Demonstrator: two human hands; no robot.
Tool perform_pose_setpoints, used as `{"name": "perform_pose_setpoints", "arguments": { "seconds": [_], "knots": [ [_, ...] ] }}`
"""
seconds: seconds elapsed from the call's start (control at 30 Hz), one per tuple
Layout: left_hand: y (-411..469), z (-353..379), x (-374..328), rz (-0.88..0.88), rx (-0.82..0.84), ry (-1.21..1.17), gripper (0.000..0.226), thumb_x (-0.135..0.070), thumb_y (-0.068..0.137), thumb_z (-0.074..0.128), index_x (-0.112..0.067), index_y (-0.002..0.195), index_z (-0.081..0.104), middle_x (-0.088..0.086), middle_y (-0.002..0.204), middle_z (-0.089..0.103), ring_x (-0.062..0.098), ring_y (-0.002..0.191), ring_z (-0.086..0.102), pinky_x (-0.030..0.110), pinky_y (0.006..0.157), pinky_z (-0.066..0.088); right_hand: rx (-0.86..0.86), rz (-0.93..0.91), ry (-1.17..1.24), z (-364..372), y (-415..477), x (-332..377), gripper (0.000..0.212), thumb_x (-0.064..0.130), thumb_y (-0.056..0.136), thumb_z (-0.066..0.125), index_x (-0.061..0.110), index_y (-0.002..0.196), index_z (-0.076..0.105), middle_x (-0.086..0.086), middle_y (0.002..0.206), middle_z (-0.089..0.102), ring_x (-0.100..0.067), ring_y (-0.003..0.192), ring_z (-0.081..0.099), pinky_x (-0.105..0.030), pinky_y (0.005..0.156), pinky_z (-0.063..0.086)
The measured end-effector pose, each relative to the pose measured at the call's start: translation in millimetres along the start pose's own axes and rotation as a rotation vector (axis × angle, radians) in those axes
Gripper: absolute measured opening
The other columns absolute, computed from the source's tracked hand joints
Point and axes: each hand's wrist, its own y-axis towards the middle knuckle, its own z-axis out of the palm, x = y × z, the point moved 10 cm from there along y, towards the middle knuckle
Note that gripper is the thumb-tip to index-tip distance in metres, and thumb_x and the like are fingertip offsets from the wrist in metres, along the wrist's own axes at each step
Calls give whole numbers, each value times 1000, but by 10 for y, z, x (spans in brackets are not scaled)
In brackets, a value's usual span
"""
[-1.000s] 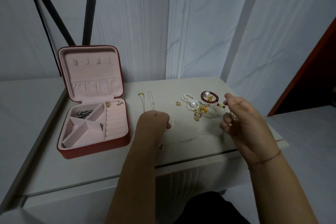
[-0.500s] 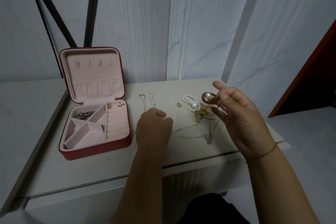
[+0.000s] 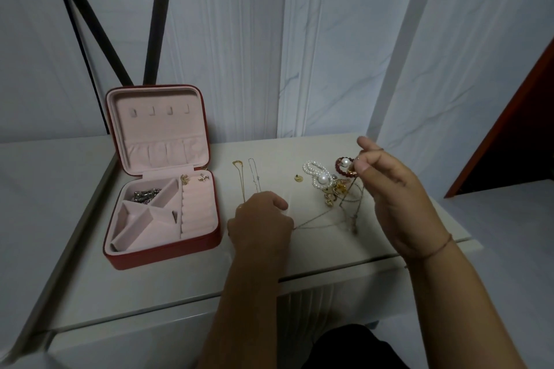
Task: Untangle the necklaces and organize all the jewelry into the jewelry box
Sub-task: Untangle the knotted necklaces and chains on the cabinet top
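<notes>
A red jewelry box (image 3: 126, 257) with pink lining stands open at the left of the white table (image 3: 168, 287). Silver pieces (image 3: 145, 195) lie in its back compartment and two gold earrings (image 3: 193, 179) near its hinge. My left hand (image 3: 260, 222) is curled on the table and holds one end of a thin chain necklace (image 3: 317, 220). My right hand (image 3: 389, 189) is raised and pinches the chain's other part above a jewelry pile: a pearl bracelet (image 3: 314, 171), a red bead bracelet (image 3: 344, 165) and gold pieces (image 3: 331, 198).
Two straightened chains, a gold chain (image 3: 241, 180) and a silver chain (image 3: 254, 177), lie side by side behind my left hand. A small gold pendant (image 3: 298, 178) sits alone. The table's front edge runs just below my wrists. A white wall rises behind.
My right hand has risen and moved back over the jewelry pile, drawing the thin chain up and out from my left hand, which stayed on the table.
</notes>
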Motion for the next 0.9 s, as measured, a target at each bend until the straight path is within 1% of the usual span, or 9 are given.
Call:
{"name": "perform_pose_setpoints", "arguments": {
  "seconds": [0.07,0.2,0.27,0.3,0.4,0.5,0.63,0.73,0.9],
  "knots": [
    [6,40,7,3,27,38,26,-17,78,71,-28,101,66,-2,104,65,21,102,58,45,96,45,41,27,128,42,-2,-13,15,26,76,59,28,64,67,22,118,64,-2,135,37,-27,100,35],
    [-9,106,-112,69,88,97,33,-24,80,70,-31,112,63,-8,118,61,19,116,48,41,101,36,78,75,293,94,-6,4,14,25,77,61,25,64,65,11,129,61,-9,133,43,-39,107,31],
    [-39,140,-216,133,103,43,36,-28,79,72,-29,114,63,-7,124,57,19,118,45,41,102,38,123,89,385,160,-12,42,13,29,70,75,25,66,64,4,135,58,-12,131,47,-42,108,31],
    [-57,152,-270,163,108,-6,37,-29,78,74,-29,114,63,-6,125,56,19,118,44,42,101,40,159,92,426,206,-15,69,20,33,63,81,25,68,63,2,137,56,-13,130,48,-44,108,31],
    [-112,226,-407,219,173,-152,47,-27,75,77,-24,120,63,-5,125,58,14,113,48,36,98,44,242,88,489,312,-30,131,27,40,60,83,25,69,62,-3,140,53,-16,131,47,-50,109,31],
    [-171,325,-522,264,274,-213,46,-20,78,75,-17,123,62,-2,117,64,11,104,57,28,91,46,284,89,558,368,-40,157,27,35,65,81,21,72,60,-8,141,52,-20,133,46,-57,108,31],
    [-208,326,-550,253,339,-367,16,-15,82,72,-16,98,74,-1,88,72,11,80,65,24,75,52,317,102,676,400,-49,185,25,27,69,79,16,74,57,-14,141,50,-25,133,46,-59,103,33],
    [-198,281,-530,245,370,-416,7,-17,81,73,-18,87,75,4,85,74,15,79,67,28,78,54,248,112,695,283,-22,138,13,23,80,65,19,69,60,-13,140,52,-24,131,48,-58,104,34],
    [-210,213,-492,208,455,-528,12,-14,82,70,-19,93,72,-1,80,73,5,68,65,18,67,52,-9,158,741,-106,-14,-74,39,23,94,38,22,60,58,-10,132,59,-20,123,56,-58,105,34]
  ]
}}
